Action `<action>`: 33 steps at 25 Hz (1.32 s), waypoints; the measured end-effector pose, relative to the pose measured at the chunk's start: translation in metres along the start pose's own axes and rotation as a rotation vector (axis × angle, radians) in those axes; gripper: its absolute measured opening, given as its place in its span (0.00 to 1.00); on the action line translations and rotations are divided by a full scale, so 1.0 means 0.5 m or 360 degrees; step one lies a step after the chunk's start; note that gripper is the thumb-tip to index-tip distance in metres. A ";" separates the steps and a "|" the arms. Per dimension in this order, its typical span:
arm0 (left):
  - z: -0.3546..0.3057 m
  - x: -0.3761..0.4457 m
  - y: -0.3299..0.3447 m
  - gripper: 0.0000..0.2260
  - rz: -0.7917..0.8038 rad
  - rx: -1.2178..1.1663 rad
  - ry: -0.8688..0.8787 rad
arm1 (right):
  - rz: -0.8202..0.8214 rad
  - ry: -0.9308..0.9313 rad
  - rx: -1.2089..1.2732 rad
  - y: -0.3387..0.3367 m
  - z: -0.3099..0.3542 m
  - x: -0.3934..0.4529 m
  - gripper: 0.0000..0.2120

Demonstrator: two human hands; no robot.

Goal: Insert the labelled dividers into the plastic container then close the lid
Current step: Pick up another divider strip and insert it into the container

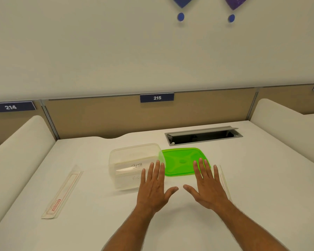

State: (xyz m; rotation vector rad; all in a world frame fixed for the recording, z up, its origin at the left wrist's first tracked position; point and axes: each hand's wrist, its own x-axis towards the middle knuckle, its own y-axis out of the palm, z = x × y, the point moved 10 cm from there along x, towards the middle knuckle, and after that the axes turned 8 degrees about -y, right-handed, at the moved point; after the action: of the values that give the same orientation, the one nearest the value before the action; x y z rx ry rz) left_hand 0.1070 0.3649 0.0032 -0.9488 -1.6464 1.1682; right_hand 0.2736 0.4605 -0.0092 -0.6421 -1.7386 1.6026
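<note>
A clear plastic container [129, 160] stands on the white desk, left of centre. Inside it I see white dividers; one reads "BETA" [137, 166], and another faint label shows lower down. The green lid [181, 160] lies flat on the desk just right of the container. My left hand [153, 189] hovers palm down with straight, spread fingers in front of the container's right corner. My right hand [207, 187] is spread the same way, its fingertips over the lid's near edge. Neither hand holds anything.
A long clear ruler sleeve with red print [62, 194] lies on the desk to the left. A thin clear strip [224, 180] lies just right of my right hand. An open cable hatch [203, 135] sits at the back. Padded white partitions flank both sides.
</note>
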 end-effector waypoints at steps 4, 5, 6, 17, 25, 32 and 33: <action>-0.059 0.000 0.025 0.40 0.0104 -0.0004 0.0044 | 0.0058 0.0060 -0.0028 0.005 -0.055 -0.033 0.45; -0.074 0.000 0.033 0.40 0.0126 -0.0006 0.0061 | 0.0073 0.0081 -0.0023 0.006 -0.068 -0.039 0.45; -0.087 0.000 0.040 0.40 0.0132 -0.0018 0.0077 | 0.0076 0.0097 -0.0021 0.008 -0.080 -0.044 0.45; -0.239 -0.014 0.136 0.43 0.0699 -0.0558 -0.0055 | 0.0107 0.0585 0.0637 0.041 -0.200 -0.102 0.45; -0.332 -0.046 0.180 0.34 0.0976 -0.0929 -0.0219 | 0.0134 0.1056 0.0910 0.057 -0.248 -0.137 0.24; -0.363 -0.067 0.165 0.23 0.0982 -0.0954 -0.0229 | 0.0140 0.1267 0.1258 0.076 -0.226 -0.146 0.13; -0.358 -0.067 0.162 0.21 0.0960 -0.0955 -0.0248 | 0.0136 0.1295 0.1310 0.082 -0.221 -0.148 0.15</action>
State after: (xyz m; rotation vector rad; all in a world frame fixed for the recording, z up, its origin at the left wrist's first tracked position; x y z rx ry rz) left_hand 0.2941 0.4071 -0.0517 -1.8698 -1.9505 1.1572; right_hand 0.4015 0.4823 -0.0593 -0.7794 -0.4127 1.5999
